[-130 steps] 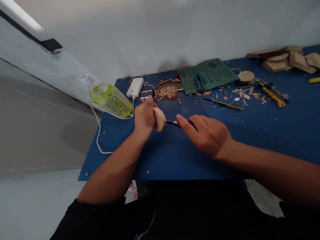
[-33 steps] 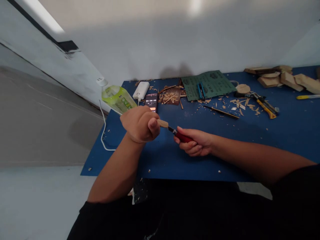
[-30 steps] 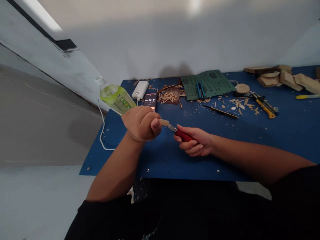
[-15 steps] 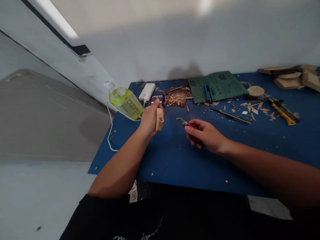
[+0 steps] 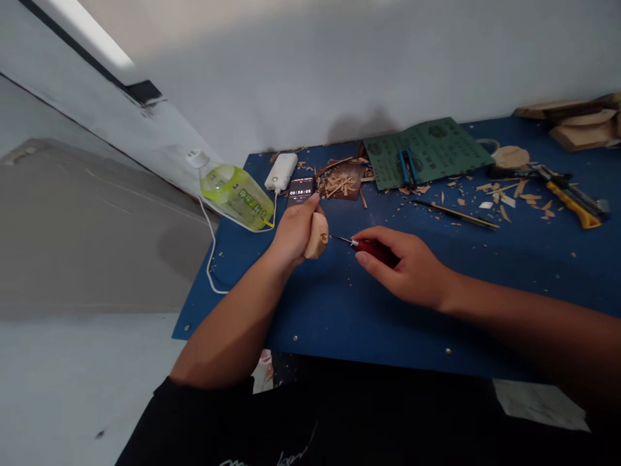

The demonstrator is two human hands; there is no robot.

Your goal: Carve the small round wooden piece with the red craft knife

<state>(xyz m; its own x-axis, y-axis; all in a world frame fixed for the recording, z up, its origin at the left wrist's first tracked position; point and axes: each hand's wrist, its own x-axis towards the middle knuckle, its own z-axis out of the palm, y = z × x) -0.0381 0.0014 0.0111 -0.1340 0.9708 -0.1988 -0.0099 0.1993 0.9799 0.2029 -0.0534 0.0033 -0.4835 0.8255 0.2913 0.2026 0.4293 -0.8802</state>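
My left hand (image 5: 294, 234) is shut around a rounded, pale piece of carved wood (image 5: 317, 236), which shows beyond my fingers. My right hand (image 5: 405, 266) grips a red-handled carving knife (image 5: 372, 248) in a closed fist. Its short steel blade points left toward the wood, and its tip stops a little short of the wood's surface. The part of the wood inside my left palm is hidden.
A blue work mat (image 5: 339, 304) covers the table, strewn with wood shavings. Beyond my hands lie a phone timer (image 5: 300, 191), a power bank (image 5: 281, 171), a green pouch (image 5: 236, 197), green sandpaper (image 5: 427, 153), a yellow utility knife (image 5: 572, 200) and wood blocks (image 5: 582, 136).
My left hand has turned the wood so its rounded side faces me. The knife now points left at the wood, with its blade closer to it, and the view has shifted slightly.
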